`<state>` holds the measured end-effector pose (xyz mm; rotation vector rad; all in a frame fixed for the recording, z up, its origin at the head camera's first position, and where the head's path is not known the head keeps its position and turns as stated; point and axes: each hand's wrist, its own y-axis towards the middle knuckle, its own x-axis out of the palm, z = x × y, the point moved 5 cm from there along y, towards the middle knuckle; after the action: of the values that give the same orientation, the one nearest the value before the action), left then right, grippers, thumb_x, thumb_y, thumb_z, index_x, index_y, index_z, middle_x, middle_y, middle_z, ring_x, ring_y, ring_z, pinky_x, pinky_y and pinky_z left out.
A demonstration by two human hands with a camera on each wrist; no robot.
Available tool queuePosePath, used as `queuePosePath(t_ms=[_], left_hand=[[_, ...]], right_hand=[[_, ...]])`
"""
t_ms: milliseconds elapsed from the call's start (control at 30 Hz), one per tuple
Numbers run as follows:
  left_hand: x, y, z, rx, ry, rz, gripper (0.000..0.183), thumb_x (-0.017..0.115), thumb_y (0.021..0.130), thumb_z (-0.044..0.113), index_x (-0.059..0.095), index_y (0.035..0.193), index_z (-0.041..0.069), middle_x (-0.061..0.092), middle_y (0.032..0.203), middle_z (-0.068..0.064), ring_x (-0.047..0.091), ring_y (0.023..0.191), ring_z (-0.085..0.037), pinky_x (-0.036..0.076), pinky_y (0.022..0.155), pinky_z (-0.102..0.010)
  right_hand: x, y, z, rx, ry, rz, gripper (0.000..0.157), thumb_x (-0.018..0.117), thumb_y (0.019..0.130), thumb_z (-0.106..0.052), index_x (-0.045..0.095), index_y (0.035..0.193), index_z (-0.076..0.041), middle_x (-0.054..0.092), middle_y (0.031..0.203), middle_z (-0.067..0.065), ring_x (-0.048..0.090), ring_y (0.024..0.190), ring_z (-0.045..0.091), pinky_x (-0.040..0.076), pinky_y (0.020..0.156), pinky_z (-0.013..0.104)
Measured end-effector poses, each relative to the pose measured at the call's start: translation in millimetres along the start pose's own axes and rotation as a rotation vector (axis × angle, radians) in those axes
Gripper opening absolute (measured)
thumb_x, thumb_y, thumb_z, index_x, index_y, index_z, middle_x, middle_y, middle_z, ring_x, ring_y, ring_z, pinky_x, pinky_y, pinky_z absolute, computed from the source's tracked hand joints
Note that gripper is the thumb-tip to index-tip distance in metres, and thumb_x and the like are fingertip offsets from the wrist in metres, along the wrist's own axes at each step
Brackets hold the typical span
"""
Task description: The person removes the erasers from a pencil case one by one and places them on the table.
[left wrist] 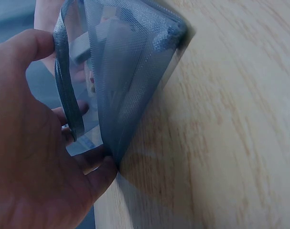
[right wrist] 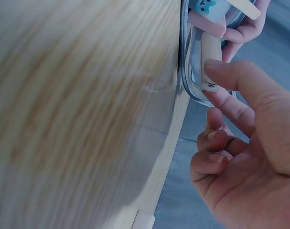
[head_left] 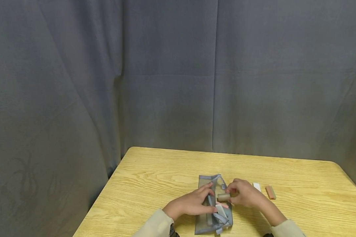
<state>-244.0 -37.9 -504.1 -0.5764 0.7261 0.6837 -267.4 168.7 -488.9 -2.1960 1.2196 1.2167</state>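
Watching my feeds from afar. Largest first: a dark grey-blue curtain (head_left: 169, 79) hangs in folds behind the wood-grain table (head_left: 154, 184), whose far corners are rounded.

Two pale sleeves (head_left: 154, 225) reach in from the near edge; a black band (head_left: 173, 231) shows by the left cuff.

Mesh zip pouch (head_left: 202, 221): grey-blue, on the table near its front, lying between the hands, mouth spread.

Left hand (head_left: 192, 203): fingers spread across the pouch, gripping it at the mouth. My left wrist view has the thumb at the zip edge (left wrist: 62, 62) and the lower fingers at the mesh corner.

Right hand (head_left: 245, 195): thumb and forefinger pinch a cream block (head_left: 223, 197), other fingers curled in. I make out small dark print on the block's end. It is at the pouch mouth; how deep, I can't tell.

In the pouch: a white block (head_left: 221, 210), a pink block (right wrist: 207, 24) and a light-blue piece (right wrist: 210, 6) with a cartoon face.

Beyond the right hand, on the table: an orange-brown block (head_left: 270, 193) and a second white block (head_left: 256, 186), near each other, apart.
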Motion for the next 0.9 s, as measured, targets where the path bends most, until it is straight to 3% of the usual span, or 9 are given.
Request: queuePosePath(t_ms=[433, 900], left_hand=[[1.9, 3.3, -3.3, -0.01, 0.026, 0.003, 0.051, 0.05, 0.095, 0.069, 0.046, 0.133, 0.036, 0.009, 0.168, 0.017, 0.033, 0.149, -0.023, 0.047, 0.103, -0.04], [0.6, 2.0, -0.8, 0.01, 0.012, 0.005, 0.052, 0.051, 0.097, 0.065, 0.047, 0.134, 0.03, 0.011, 0.169, 0.012, 0.029, 0.15, -0.022, 0.046, 0.105, -0.037]], right_hand=[[-13.3, -7.2, 5.4, -0.018, -0.03, 0.075, 0.021, 0.086, 0.078, -0.017, 0.074, 0.096, -0.015, 0.058, 0.086, -0.005, 0.053, 0.079, 0.011, 0.046, 0.066, 0.025], [-32.7, -11.7, 12.3, 0.011, -0.067, 0.113, 0.018, 0.084, 0.082, -0.014, 0.071, 0.094, -0.019, 0.052, 0.083, -0.004, 0.041, 0.071, 0.008, 0.035, 0.06, 0.024]])
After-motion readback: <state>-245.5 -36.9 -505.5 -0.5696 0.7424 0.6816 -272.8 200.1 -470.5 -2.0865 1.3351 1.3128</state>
